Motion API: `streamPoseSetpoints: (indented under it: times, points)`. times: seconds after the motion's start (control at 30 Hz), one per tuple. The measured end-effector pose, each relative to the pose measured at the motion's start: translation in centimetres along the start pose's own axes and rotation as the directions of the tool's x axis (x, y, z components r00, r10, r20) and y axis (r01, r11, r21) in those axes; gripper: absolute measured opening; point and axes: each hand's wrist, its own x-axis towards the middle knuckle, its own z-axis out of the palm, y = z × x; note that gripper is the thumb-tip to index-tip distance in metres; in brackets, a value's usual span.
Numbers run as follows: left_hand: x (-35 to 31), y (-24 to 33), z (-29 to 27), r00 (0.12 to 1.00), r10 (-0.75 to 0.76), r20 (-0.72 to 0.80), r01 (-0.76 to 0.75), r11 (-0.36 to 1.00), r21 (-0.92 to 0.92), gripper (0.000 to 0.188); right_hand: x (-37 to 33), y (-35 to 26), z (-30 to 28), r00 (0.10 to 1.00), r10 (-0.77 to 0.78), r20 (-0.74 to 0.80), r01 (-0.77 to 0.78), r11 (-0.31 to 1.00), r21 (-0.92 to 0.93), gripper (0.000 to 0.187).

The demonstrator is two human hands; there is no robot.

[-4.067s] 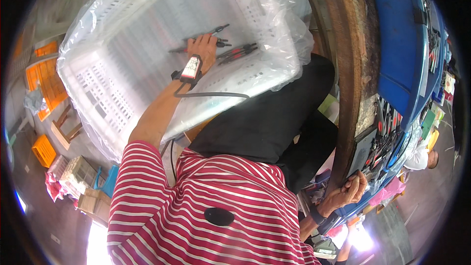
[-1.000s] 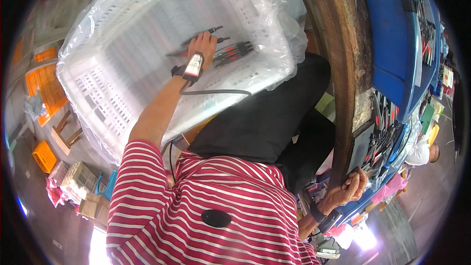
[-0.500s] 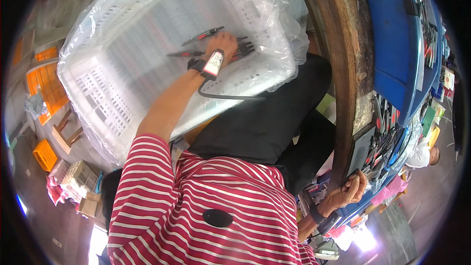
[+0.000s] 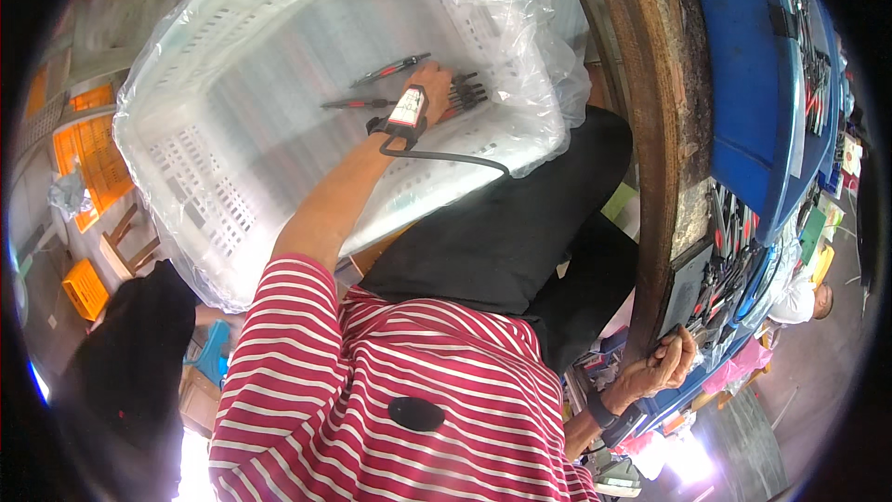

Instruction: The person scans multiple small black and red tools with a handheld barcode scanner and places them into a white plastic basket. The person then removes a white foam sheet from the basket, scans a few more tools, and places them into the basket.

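The left hand (image 4: 435,91) reaches down into a large white slotted plastic crate (image 4: 186,186) lined with a clear plastic bag (image 4: 520,0). Its fingers rest on a small bundle of dark-handled pliers (image 4: 467,91) lying on the crate floor near the right wall. The grip looks closed over the near ends of the bundle, though the back of the hand hides the fingertips, so whether it is clamped or letting go I cannot tell. A tagged band with a dark cable (image 4: 446,156) sits on that wrist.

Two more red-and-black hand tools (image 4: 390,68) lie loose on the crate floor just beyond the hand, apart from each other and from the bundle — the rest of the floor shows only ribbed white plastic.

The right hand (image 4: 662,364) is well away, at the lower right, fingers curled over the edge of the curved wooden table (image 4: 664,130), beside a dark tray and a heap of similar tools (image 4: 734,260).

Judging by this, filling the crate has barely begun: only a handful of tools is in, while many wait at the table and in the blue bin (image 4: 743,74).
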Motion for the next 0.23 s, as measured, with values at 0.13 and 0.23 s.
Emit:
streamPoseSetpoints:
  times: [0.13,0.23]
  points:
    - [-0.7,-0.6,-1.9,0.989,-0.032,-0.148,0.018,0.995,-0.093,0.024,0.0,0.1,-0.1,1.0,0.026,-0.007,-0.026,0.999,0.038,0.015]
    - [-1.2,-0.7,-4.4,0.961,-0.237,-0.146,0.218,0.967,-0.135,0.03,0.1,0.1,0.0,1.0,0.023,-0.017,-0.023,1.0,0.004,0.018]
